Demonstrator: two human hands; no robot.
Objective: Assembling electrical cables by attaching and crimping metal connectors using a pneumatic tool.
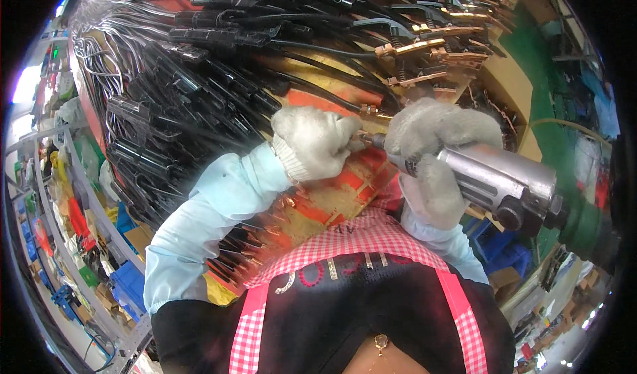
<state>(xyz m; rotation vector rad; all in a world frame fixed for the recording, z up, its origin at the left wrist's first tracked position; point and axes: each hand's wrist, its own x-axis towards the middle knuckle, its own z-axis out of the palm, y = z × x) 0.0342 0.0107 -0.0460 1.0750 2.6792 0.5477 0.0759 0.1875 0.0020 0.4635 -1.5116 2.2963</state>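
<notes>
My left hand, in a white knit glove, is closed in a pinch around a small copper-coloured part, mostly hidden by the fingers. Against that part points the tip of a silver pneumatic screwdriver. My right hand, gloved too, wraps around the tool's front end. Just beyond both hands lies a black cable ending in a copper-coloured fitting. Farther off are many copper clamp jaws with levers and springs, which look like welding electrode holders.
Black handles lie heaped on the left and far side, with silvery wires fanning from them. The work surface is worn orange and yellow. A cardboard box stands at right; cluttered shelves line the left.
</notes>
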